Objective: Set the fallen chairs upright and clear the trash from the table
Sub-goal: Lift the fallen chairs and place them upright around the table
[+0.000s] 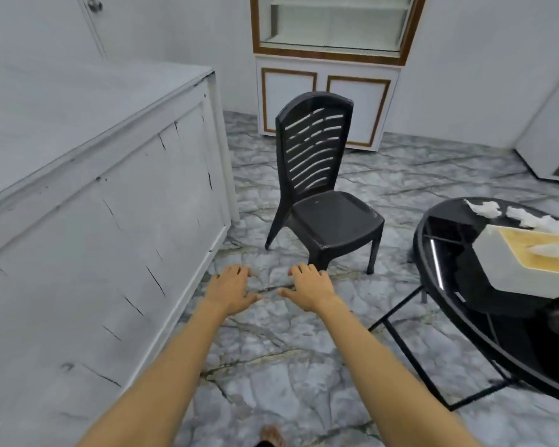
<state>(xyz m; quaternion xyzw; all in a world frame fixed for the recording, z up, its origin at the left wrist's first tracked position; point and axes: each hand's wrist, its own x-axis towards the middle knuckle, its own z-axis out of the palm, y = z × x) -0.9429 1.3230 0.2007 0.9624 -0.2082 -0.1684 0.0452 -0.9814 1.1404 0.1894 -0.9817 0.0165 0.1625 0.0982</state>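
A black plastic chair [320,185] stands upright on the marble floor in the middle of the view, its seat facing right and toward me. My left hand [231,290] and my right hand [310,288] reach forward side by side, palms down and fingers spread, just short of the chair's front leg. Neither hand holds anything or touches the chair. At the right, a round black glass table [449,279] carries crumpled white tissues [526,216] and a white tissue box [523,259].
A long grey counter [88,175] fills the left side, close to the chair. A white cabinet with brown trim [326,85] stands against the back wall behind the chair. Another cabinet edge [549,146] shows at far right. Marble floor lies between my arms.
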